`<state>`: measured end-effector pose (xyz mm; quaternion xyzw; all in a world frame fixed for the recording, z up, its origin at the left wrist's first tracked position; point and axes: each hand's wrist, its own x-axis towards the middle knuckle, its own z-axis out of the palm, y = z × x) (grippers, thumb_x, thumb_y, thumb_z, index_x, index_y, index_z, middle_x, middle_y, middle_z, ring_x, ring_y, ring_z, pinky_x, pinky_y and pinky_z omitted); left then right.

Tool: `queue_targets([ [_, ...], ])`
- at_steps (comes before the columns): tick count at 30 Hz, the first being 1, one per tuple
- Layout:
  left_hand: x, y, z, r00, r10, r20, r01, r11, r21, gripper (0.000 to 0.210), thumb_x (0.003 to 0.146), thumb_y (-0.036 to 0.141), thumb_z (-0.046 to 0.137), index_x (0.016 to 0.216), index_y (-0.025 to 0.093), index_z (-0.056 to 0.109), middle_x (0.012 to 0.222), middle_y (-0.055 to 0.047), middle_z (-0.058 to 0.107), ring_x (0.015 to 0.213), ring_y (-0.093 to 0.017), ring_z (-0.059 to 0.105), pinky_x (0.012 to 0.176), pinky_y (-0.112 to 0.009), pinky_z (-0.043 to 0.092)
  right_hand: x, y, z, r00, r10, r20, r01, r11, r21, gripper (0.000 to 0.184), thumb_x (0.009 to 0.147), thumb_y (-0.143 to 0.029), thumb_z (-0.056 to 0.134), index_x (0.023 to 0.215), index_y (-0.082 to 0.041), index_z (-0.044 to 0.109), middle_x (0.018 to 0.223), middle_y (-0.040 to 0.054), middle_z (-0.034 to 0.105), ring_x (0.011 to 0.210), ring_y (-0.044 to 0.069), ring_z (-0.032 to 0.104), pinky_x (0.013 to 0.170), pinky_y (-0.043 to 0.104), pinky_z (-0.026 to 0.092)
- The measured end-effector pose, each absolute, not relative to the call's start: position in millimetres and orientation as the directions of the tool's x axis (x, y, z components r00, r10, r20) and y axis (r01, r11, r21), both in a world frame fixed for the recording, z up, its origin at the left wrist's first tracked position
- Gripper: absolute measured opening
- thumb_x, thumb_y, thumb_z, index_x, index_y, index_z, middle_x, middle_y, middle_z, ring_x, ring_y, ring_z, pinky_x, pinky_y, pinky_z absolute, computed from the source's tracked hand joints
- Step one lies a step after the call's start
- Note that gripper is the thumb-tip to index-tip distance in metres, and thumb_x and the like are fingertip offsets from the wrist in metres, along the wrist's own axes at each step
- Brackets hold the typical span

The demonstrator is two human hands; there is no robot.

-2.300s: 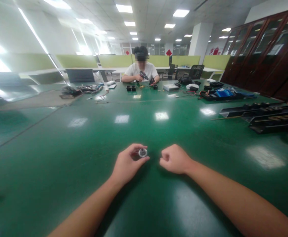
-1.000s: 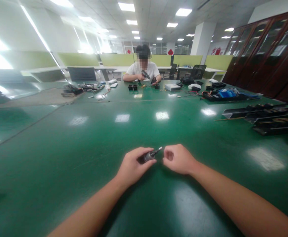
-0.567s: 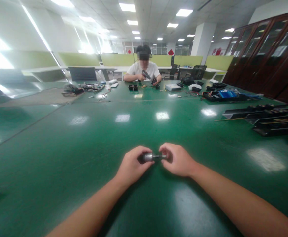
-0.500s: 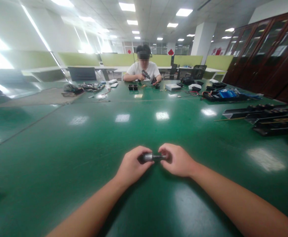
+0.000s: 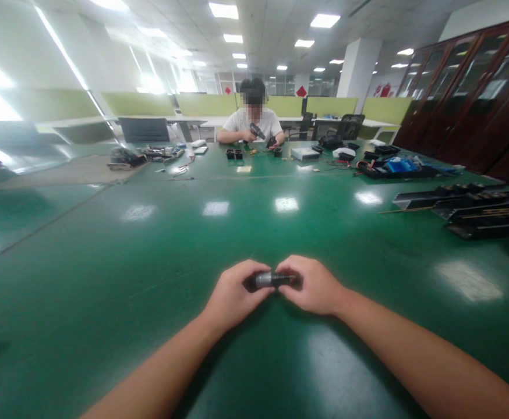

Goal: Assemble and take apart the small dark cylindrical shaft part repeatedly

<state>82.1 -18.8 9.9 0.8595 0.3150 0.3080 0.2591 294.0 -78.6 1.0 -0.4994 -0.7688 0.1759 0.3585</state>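
Note:
Close in front of me, a short silver-and-black cylindrical part (image 5: pixel 264 280) lies crosswise between my hands, low over the green table. Its exact kind is too blurred to tell. My left hand (image 5: pixel 232 294) is closed around the silver end, thumb and fingers pressed on its sides. At the thinner black end, my right hand (image 5: pixel 313 285) is also closed, its fingertips gripping that section. A thin reddish bit shows inside the right grip. Both palms hide the two ends of the part.
A green table (image 5: pixel 171 233) spreads ahead. Across it, a person (image 5: pixel 252 122) holds a power drill (image 5: pixel 257 131) near small black boxes (image 5: pixel 234 154). Long black metal channels (image 5: pixel 490 212) lie at the right, beside another person's hand. Cables and a blue item (image 5: pixel 403 165) sit farther back.
My right hand has shifted slightly left, closer to my left hand, covering more of the black end. The view has moved a little; the person opposite looks unchanged.

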Motion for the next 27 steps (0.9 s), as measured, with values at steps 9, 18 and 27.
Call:
queue_targets([
  [9,81.6,-18.8,8.0,0.644,0.675,0.36,0.35,-0.678,0.646,0.021,0.079,0.028,0.075,0.098,0.024,0.069,0.095,-0.001,0.071,0.086,-0.017,0.066,0.08,-0.028,0.05,294.1,-78.8,1.6,-0.258,0.883,0.393,0.649,0.459,-0.606,0.022,0.078,-0.017,0.067,0.1,-0.02,0.067,0.091,0.0021,0.067,0.077,0.015,0.061,0.073,0.026,0.046],
  [18,83.1,-18.9,6.3,0.663,0.664,0.346,0.353,-0.684,0.638,0.021,0.079,0.027,0.075,0.099,0.025,0.07,0.096,0.0,0.071,0.087,-0.016,0.065,0.081,-0.026,0.049,295.4,-76.1,-3.1,-0.289,0.875,0.388,0.626,0.479,-0.615,0.018,0.078,-0.015,0.067,0.095,-0.019,0.068,0.087,0.0022,0.068,0.076,0.015,0.06,0.071,0.025,0.046],
  [27,83.8,-18.5,3.7,0.65,0.678,0.343,0.375,-0.678,0.632,0.022,0.077,0.025,0.077,0.098,0.025,0.07,0.095,0.001,0.072,0.086,-0.016,0.066,0.08,-0.027,0.048,295.7,-72.5,-6.3,-0.278,0.876,0.395,0.616,0.478,-0.626,0.015,0.077,-0.014,0.068,0.09,-0.019,0.069,0.082,0.0011,0.067,0.073,0.015,0.06,0.068,0.025,0.045],
])
